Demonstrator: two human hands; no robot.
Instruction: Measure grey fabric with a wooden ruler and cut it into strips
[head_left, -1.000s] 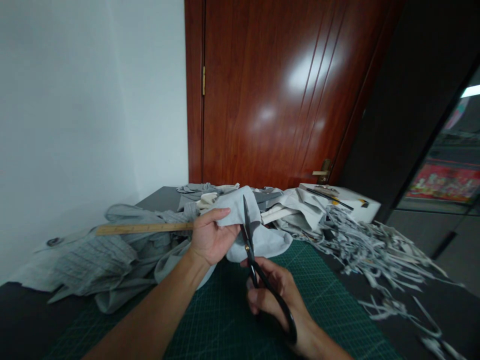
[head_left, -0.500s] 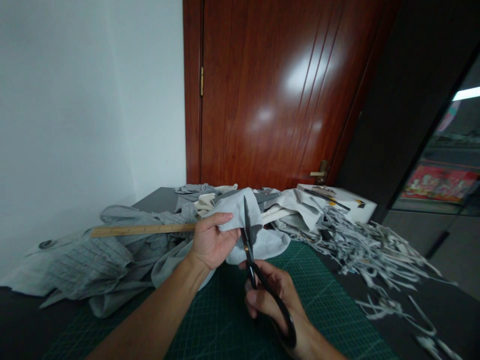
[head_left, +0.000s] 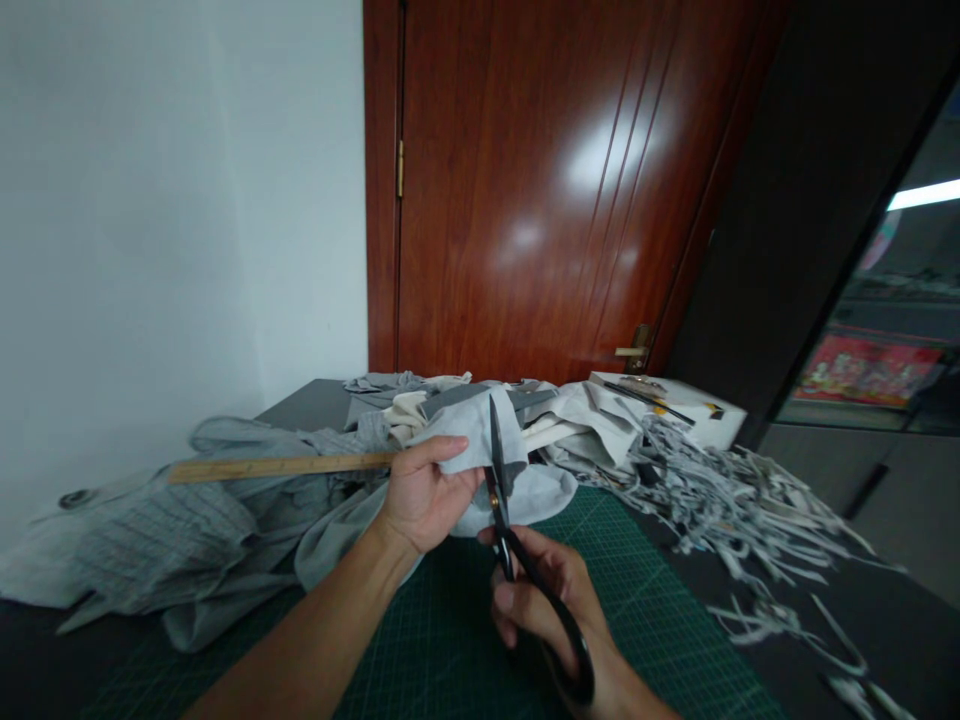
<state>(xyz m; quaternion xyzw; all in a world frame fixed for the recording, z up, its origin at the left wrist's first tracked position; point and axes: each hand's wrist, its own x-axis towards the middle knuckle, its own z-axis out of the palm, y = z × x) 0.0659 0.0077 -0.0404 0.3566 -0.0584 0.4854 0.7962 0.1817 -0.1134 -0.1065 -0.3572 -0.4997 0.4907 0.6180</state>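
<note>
My left hand (head_left: 429,490) is closed on a light grey piece of fabric (head_left: 466,428), its thumb lying on top of the cloth. In my right hand (head_left: 544,590) is a pair of black-handled scissors (head_left: 496,500), pointing away from me. One dark blade lies over the face of the fabric, and the other blade is hidden behind it. The cloth hangs above a green cutting mat (head_left: 637,590), with more pale fabric below it. A wooden ruler (head_left: 277,466) lies to the left of my left hand, across the heaped cloth.
Crumpled grey fabric (head_left: 172,530) is heaped along the left. Thin cut strips (head_left: 735,500) lie tangled on the right, before a white box (head_left: 709,405). Folded pale cloth (head_left: 600,420) lies behind the mat. Beyond the table stand a wall and a wooden door (head_left: 517,200).
Both hands keep their hold on the fabric and the scissors. The raised cloth edge sits slightly lower by the blades. The whole view has shifted a little.
</note>
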